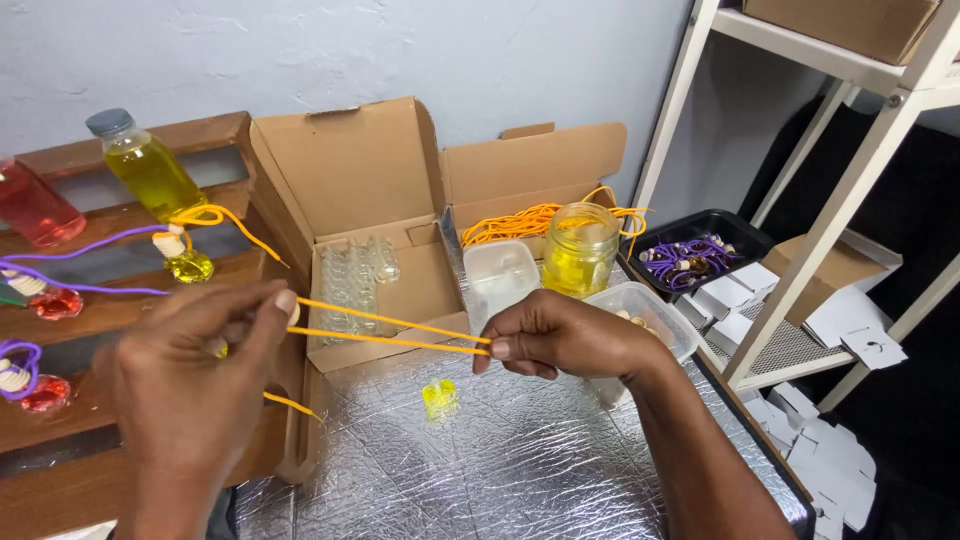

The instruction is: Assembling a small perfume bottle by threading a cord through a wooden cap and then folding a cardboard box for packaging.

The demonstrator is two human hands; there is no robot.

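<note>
Starting at the far left, several small round bottles already hang or rest along the wooden rack (pixel 120 275): red ones (pixel 55 302) with purple cord and one yellow one (pixel 190 266) with a cork and orange cord. These look finished. Behind them stand a tall red bottle (pixel 35 208) and a tall yellow bottle (pixel 150 170).

The left hand (pixel 195 385) has its fingers (pixel 283 300) pinched shut on one end of a doubled orange cord (pixel 390 332). The cord runs taut in two strands across to the right hand (pixel 560 338), whose fingers are closed tight on the other end. A loose tail of cord hangs below the left hand.

On the foil-covered bench (pixel 500 470), just below the stretched cord, sits a small yellow bottle (pixel 438 397) with no cord or cork on it yet. That one seems to be the piece in work.

Behind it, an open cardboard box (pixel 370 230) holds empty glass bottles (pixel 355 275), so many appear left to do. A bundle of orange cords (pixel 520 222) and a jar of yellow liquid (pixel 580 250) wait further right, beside a black tray (pixel 700 250) of purple-corded pieces.
</note>
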